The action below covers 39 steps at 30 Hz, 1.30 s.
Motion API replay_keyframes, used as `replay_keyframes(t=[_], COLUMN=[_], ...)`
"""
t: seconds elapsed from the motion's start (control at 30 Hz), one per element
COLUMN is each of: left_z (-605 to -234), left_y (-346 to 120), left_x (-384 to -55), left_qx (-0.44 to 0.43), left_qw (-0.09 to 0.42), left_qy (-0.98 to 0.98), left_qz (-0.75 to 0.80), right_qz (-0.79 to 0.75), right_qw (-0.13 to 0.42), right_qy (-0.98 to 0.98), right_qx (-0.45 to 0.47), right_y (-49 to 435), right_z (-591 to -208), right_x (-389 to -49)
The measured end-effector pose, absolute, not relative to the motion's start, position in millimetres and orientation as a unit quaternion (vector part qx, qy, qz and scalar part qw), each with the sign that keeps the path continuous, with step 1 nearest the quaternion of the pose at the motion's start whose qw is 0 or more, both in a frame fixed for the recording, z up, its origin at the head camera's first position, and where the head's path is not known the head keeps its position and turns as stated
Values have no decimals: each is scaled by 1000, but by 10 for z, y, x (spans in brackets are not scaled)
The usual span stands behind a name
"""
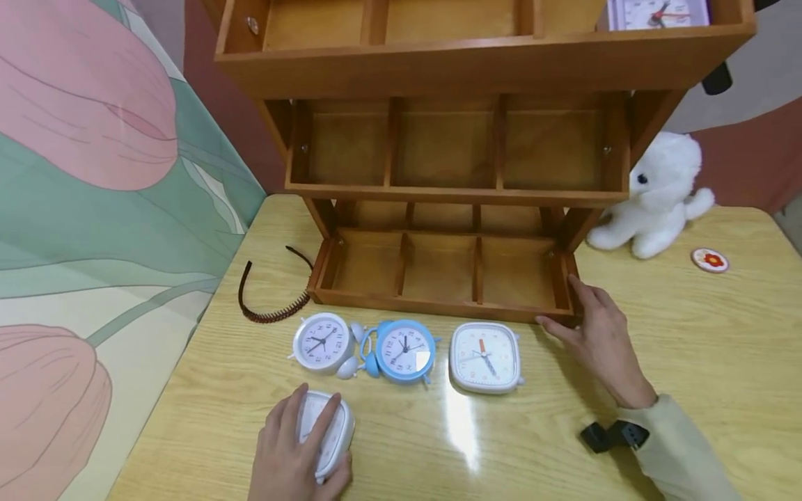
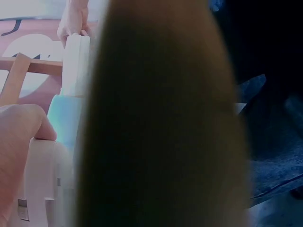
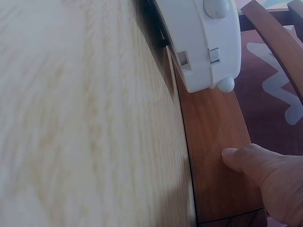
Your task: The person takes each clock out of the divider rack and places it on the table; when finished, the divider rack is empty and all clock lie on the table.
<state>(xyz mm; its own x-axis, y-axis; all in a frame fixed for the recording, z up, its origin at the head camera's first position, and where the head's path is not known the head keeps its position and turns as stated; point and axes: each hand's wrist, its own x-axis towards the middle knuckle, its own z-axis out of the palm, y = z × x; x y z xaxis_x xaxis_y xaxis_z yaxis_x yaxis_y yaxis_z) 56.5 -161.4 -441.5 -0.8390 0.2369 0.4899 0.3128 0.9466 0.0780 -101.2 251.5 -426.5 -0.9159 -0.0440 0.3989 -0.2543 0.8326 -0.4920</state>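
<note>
My left hand (image 1: pixel 296 445) grips a white square alarm clock (image 1: pixel 335 435) at the table's near left, fingers across its face and thumb at its side. Beyond it a round white twin-bell clock (image 1: pixel 321 342), a blue twin-bell clock (image 1: pixel 406 351) and a second white square clock (image 1: pixel 485 358) lie face up in a row. My right hand (image 1: pixel 604 341) holds the lower right corner of a tiered wooden organizer (image 1: pixel 438 306). In the right wrist view its thumb (image 3: pixel 232 158) presses the front board, with the second white square clock (image 3: pixel 203 42) beside it.
The organizer's trays are split into compartments, and a purple clock (image 1: pixel 658 14) sits in the top one. A dark toothed headband (image 1: pixel 269 316) lies left of it. To the right are a white plush toy (image 1: pixel 658 202) and a flower-patterned disc (image 1: pixel 711 260).
</note>
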Motion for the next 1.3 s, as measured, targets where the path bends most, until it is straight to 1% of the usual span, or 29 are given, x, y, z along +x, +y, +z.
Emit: replay_keyframes(t=[0.33,0.5,0.67,0.73,0.93,1.13,1.2,1.3], left_z=[-4447,-4312,-4013,-3865,-3322,-2826,-2703,-2552], left_y=[-1602,-1642,-1689,-1704,-1714,-1614,-1566,-1483], left_x=[555,588,583,529,266,-5,-77,-184], left_qx=[-126,-122,-133,-153,-218,-270,-285,-308], left_qw=[242,232,235,257,311,363,370,365], left_qy=[-959,-962,-960,-951,-922,-887,-878,-871], left_qz=[-76,-74,-73,-75,-75,-93,-100,-113], right_qz=[278,281,281,283,285,290,292,289], right_qw=[181,180,187,186,184,187,189,193], right_qy=[-941,-940,-938,-938,-937,-935,-934,-934], right_qx=[73,75,80,80,82,84,85,87], right_y=[2508,2500,2509,2512,2510,2505,2511,2522], right_z=[-4253,-4259,-4255,-4252,-4259,-4254,-4254,-4257], right_x=[-1015,-1008,-1007,-1009,-1007,-1004,-1001,-999])
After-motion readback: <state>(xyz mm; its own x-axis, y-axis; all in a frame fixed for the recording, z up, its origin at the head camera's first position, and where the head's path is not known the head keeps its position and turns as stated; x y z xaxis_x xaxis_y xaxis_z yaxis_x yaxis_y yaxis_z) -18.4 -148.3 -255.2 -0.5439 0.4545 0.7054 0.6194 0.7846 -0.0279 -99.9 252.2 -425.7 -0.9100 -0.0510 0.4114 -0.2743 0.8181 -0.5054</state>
